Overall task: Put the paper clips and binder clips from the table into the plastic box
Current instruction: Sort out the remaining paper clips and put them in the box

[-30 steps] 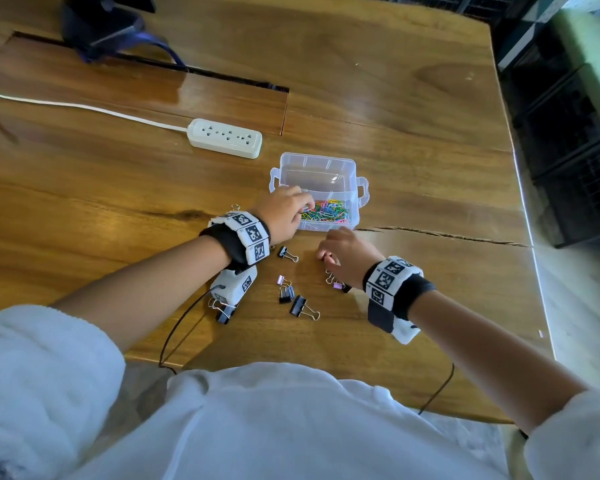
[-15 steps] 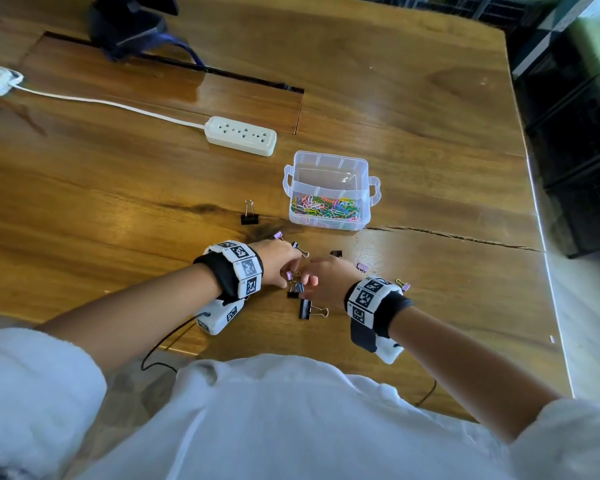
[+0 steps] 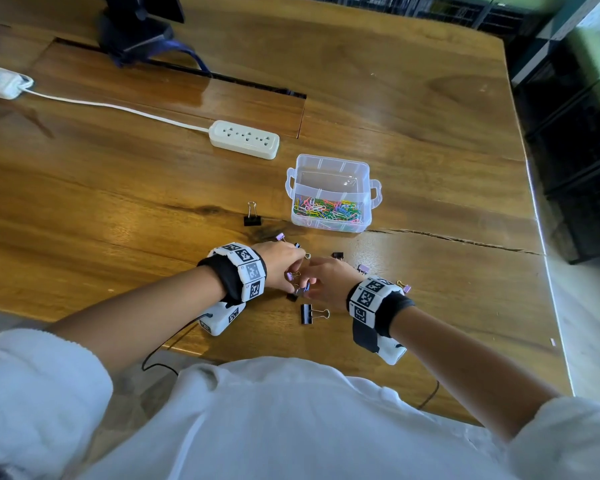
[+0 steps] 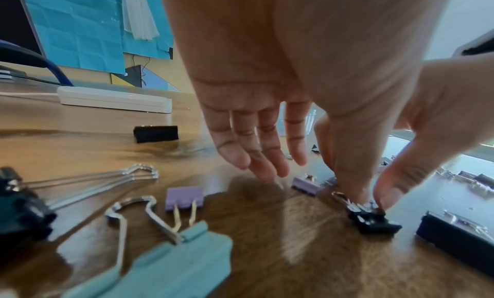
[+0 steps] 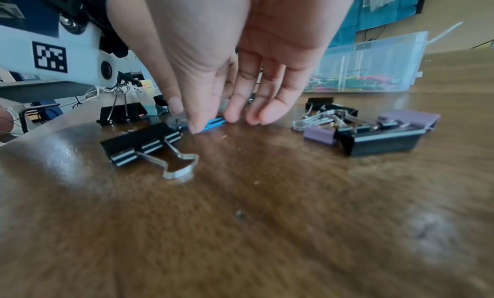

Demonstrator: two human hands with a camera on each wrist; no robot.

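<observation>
The clear plastic box (image 3: 333, 168) (image 5: 374, 55) stands open with coloured paper clips (image 3: 329, 211) in its near half. Several binder clips lie in front of it: black ones (image 3: 252, 216) (image 3: 309, 313) (image 5: 141, 143) and purple ones (image 3: 362, 269) (image 4: 184, 198). My hands meet over a small dark-blue binder clip (image 3: 301, 291) (image 5: 215, 122) (image 4: 373, 219). My right hand (image 3: 321, 278) (image 5: 187, 118) pinches it between thumb and forefinger. My left hand (image 3: 291, 268) (image 4: 307, 167) touches it with the thumb tip, and its four fingers hang straight and hold nothing.
A white power strip (image 3: 245, 139) with its cable lies behind the box. A black stand (image 3: 136, 26) sits at the back by a slot in the table. A crack (image 3: 458, 240) runs right of the box. The table's right edge (image 3: 548, 271) is close.
My left hand has drawn back from the box toward me. Both hands have come together over the small clip among the binder clips.
</observation>
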